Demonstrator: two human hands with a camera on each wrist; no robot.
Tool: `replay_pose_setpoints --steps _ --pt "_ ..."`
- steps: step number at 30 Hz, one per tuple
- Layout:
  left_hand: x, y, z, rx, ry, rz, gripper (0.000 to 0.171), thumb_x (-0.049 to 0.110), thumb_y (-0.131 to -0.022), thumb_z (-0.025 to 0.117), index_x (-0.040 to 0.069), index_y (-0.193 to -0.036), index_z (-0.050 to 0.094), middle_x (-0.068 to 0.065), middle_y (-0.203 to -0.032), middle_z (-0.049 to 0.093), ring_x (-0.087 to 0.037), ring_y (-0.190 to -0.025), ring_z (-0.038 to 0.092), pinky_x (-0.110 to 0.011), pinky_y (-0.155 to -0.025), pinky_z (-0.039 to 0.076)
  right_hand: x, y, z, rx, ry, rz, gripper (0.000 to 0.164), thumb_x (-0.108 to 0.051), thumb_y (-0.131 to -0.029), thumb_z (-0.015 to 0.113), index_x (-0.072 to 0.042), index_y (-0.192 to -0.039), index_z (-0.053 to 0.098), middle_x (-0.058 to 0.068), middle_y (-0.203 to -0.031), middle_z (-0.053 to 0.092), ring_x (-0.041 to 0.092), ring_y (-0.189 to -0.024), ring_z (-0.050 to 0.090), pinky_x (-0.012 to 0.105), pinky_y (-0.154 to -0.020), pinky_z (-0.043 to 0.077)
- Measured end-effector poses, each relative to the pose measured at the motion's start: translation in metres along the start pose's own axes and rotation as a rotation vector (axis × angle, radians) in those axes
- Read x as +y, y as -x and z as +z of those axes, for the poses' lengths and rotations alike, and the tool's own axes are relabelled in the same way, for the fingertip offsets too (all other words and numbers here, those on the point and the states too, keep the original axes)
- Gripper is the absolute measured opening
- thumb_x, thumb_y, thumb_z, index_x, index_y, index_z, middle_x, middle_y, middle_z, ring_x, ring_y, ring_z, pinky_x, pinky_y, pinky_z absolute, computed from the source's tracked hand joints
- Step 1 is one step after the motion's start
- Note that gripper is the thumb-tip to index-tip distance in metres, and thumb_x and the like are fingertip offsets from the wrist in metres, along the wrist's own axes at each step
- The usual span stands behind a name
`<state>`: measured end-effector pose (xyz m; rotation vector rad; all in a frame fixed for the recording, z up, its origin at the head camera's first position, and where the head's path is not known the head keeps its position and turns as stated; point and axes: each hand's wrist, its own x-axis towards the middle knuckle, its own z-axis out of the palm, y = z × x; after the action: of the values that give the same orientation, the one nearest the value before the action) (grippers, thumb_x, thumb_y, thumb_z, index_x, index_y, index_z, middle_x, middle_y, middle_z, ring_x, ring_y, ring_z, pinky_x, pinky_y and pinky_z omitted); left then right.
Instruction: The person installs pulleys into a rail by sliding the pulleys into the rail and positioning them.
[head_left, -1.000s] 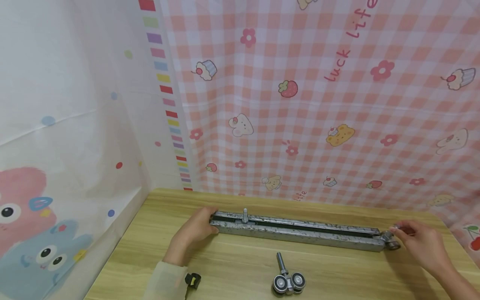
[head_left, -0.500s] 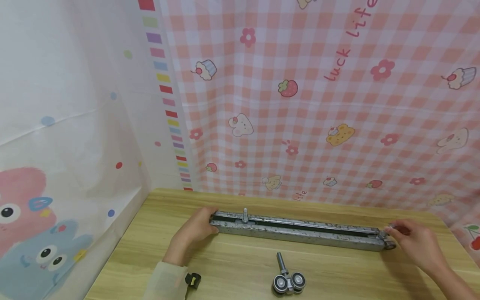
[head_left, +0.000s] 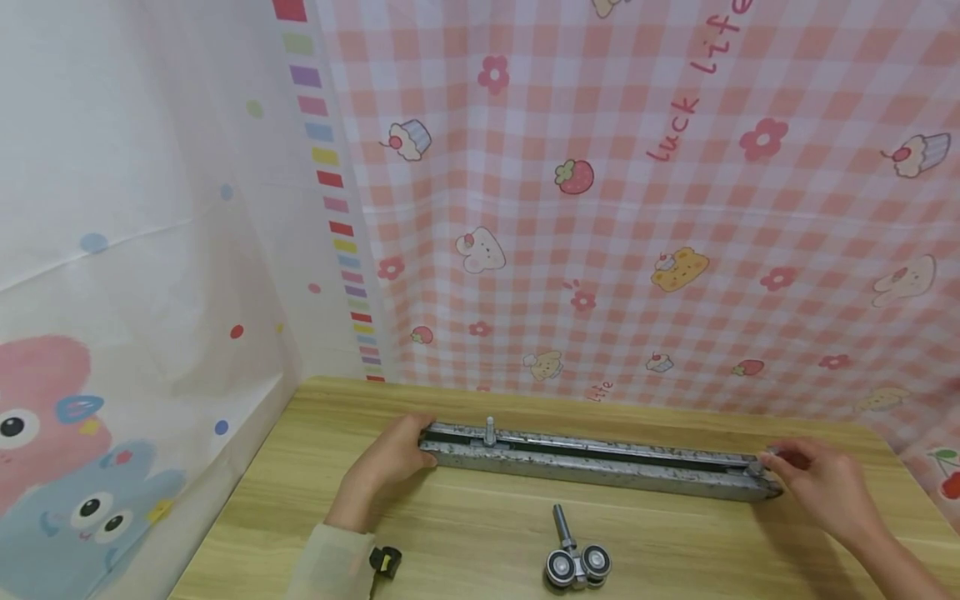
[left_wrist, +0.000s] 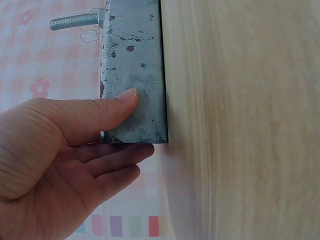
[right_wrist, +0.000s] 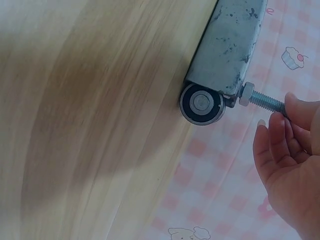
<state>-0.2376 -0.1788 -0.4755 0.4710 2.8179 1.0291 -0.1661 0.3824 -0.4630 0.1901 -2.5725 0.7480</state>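
Observation:
A long grey metal rail with worn paint lies on the table, its slot facing up. My left hand grips its left end; in the left wrist view the thumb presses the rail's side, with fingers at the end. With my right hand I pinch the threaded bolt of a roller trolley. Its wheel juts from the rail's right end, partly inside; the far wheels are hidden. Another bolt stands upright from the slot near the left end, its trolley body mostly hidden inside.
A loose roller trolley with a bolt lies on the wooden table in front of the rail. A pink checked cloth hangs behind the table, and a white printed cloth hangs at left. A black strap clip shows by the left sleeve.
My right hand has moved slightly left, bringing the pinched roller trolley from just outside the rail's right end to partly inside it. The left hand and the rail have stayed put.

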Motion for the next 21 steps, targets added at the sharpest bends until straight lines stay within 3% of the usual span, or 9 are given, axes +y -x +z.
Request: replay_pose_setpoints --steps 21 --pt "0.0 0.0 0.0 0.007 0.015 -0.005 0.052 -0.007 -0.081 0.085 -0.008 -0.129 0.066 -0.018 -0.123 0.07 -0.032 -0.115 0.066 -0.05 -0.102 0.055 -0.012 -0.002 0.005 -0.022 0.004 0.04 0.019 -0.005 -0.087 0.084 0.005 -0.1 0.076 0.016 -0.087 0.075 -0.008 -0.068 0.059 0.016 -0.053 0.05"
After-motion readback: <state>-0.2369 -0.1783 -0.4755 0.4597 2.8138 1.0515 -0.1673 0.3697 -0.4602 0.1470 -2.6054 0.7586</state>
